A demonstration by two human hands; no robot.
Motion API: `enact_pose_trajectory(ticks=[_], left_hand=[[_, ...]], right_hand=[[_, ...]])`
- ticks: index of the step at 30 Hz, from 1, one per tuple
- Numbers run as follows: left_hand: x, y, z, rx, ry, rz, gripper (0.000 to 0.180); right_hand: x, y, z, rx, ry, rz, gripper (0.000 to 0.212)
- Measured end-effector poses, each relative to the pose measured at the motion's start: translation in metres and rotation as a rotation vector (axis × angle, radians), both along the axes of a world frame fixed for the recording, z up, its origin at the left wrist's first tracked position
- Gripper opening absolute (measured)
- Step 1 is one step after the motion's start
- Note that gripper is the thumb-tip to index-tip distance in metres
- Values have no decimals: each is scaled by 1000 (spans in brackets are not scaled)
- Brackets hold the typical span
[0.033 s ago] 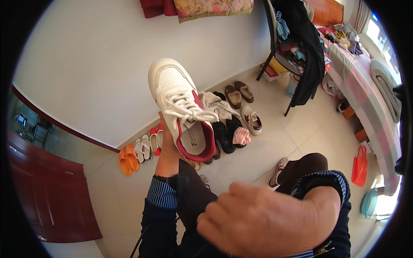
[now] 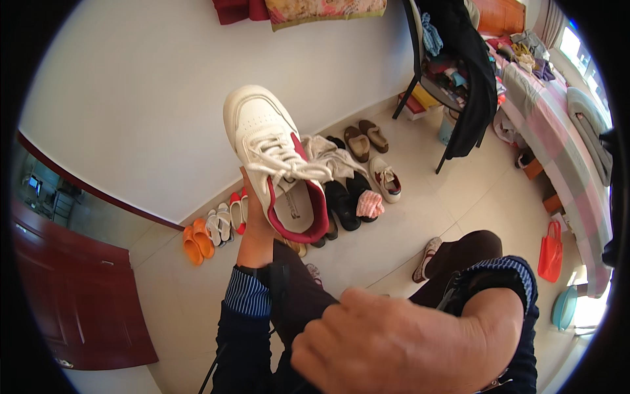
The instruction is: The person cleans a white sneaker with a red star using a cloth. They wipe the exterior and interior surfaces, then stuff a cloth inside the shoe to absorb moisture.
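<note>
My left hand (image 2: 254,213) grips a cream sneaker (image 2: 266,125) with dark red lining and tied white laces from below and behind. Its toe points up and away from me, and the opening faces me. Most of my left fingers are hidden behind the shoe. Close to the camera, in front of my lap, my right hand (image 2: 387,341) is curled closed with its back toward me. Whatever it may hold is hidden. A similar white and red sneaker (image 2: 385,178) stands on the floor, beside black shoes (image 2: 342,207) with a pink striped cloth (image 2: 370,205) on them.
Along the wall stand orange slippers (image 2: 192,246), pale sandals (image 2: 220,222), red flats (image 2: 236,213) and brown slippers (image 2: 357,144). A beige cloth (image 2: 331,157) lies over some shoes. A clothes-draped chair (image 2: 469,105), a bed (image 2: 548,118), a red bag (image 2: 550,253) and a teal basin (image 2: 564,308) are at right.
My right hand has shifted slightly down and to the left, still closed. The sneaker in my left hand has barely moved, and the whole view has shifted a little.
</note>
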State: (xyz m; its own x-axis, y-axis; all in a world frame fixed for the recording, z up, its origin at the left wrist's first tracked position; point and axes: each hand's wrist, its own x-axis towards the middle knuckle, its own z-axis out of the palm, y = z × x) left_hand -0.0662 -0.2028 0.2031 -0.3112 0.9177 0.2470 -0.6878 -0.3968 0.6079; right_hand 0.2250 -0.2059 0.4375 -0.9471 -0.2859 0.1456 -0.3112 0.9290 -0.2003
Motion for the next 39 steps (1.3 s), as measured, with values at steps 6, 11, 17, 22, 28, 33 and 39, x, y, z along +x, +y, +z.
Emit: enact_pose_trajectory(ticks=[6, 11, 17, 22, 28, 33, 39], left_hand=[[10, -12, 15, -128, 253, 273, 74], [14, -12, 23, -150, 234, 272, 74], [15, -15, 22, -149, 218, 273, 73], [7, -22, 14, -98, 160, 289, 72], [3, -18, -6, -110, -191, -8, 75], [17, -22, -4, -131, -268, -199, 91], [30, -21, 0, -27, -232, -317, 85]], right_hand=[[-12, -22, 23, 278, 14, -32, 16], [-6, -20, 24, 139, 45, -38, 16], [-7, -22, 11, -131, 242, 34, 8], [8, 21, -3, -230, -10, 133, 28], [-36, 126, -123, -398, -34, -677, 11], [-64, 145, -177, -594, 373, -687, 22], [-83, 145, -204, -750, 356, -641, 63]])
